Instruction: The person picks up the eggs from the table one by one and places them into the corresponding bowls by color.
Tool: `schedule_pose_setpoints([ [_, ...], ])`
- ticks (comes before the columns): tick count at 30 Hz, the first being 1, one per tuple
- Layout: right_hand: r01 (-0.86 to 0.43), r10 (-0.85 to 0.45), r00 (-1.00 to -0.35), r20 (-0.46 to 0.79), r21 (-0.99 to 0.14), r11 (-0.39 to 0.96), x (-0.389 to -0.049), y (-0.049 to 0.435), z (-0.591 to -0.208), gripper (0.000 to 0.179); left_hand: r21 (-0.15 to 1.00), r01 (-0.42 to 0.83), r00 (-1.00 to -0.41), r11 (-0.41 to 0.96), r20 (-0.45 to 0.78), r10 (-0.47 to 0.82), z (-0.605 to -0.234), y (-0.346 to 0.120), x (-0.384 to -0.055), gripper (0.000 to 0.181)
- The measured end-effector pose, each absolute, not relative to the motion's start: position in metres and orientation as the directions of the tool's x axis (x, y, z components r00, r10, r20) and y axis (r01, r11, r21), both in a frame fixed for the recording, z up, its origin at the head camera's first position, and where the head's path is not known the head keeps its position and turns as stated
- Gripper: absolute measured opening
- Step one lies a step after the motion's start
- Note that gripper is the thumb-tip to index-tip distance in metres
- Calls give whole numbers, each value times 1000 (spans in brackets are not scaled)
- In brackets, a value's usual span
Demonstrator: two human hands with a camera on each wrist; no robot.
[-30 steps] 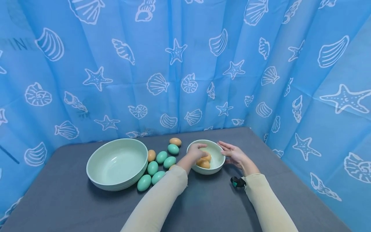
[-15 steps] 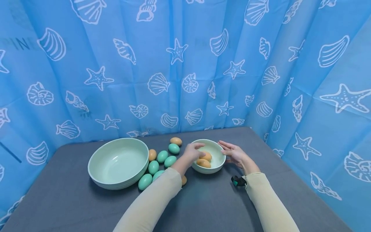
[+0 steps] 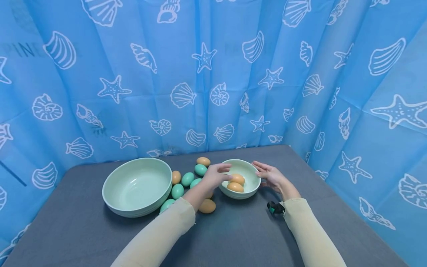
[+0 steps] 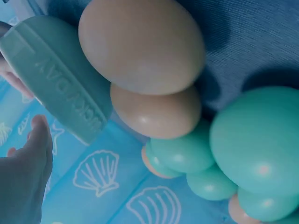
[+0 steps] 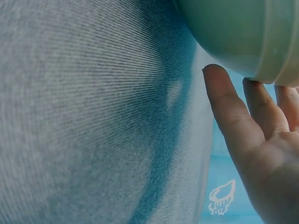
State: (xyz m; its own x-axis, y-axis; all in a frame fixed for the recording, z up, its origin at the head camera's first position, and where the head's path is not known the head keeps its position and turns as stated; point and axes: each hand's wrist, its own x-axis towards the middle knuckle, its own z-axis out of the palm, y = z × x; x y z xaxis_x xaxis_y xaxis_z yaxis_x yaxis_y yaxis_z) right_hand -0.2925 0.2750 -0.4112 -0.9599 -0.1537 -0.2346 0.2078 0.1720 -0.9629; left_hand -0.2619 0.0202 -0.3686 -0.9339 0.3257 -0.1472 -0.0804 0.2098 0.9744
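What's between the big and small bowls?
Green eggs and brown eggs lie between the big bowl and the small bowl, partly hidden by the left arm, as the head view shows.

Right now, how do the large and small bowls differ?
The large bowl is wider than the small bowl. The large bowl shows nothing inside; the small bowl holds two orange eggs. The large bowl stands left; the small bowl, right. Both are pale green and upright.

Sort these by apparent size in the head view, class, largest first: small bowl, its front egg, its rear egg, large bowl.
Large bowl
Small bowl
Front egg and rear egg: too alike to rank
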Motion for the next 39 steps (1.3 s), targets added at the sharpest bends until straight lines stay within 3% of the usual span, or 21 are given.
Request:
schedule_pose_setpoints([
  [10, 213, -147, -960, -239, -962, 171, -292, 275, -412, 63, 970, -3, -924, 241, -94, 369, -372, -5, -253, 47],
  [23, 205, -154, -960, -232, -963, 173, -291, 275, -410, 63, 958, -12, -913, 285, -127, 388, -371, -35, -231, 45],
  [39, 216, -170, -956, -239, -966, 143, -292, 274, -410, 63, 948, 69, -902, 310, -73, 425, -394, -58, -213, 45],
])
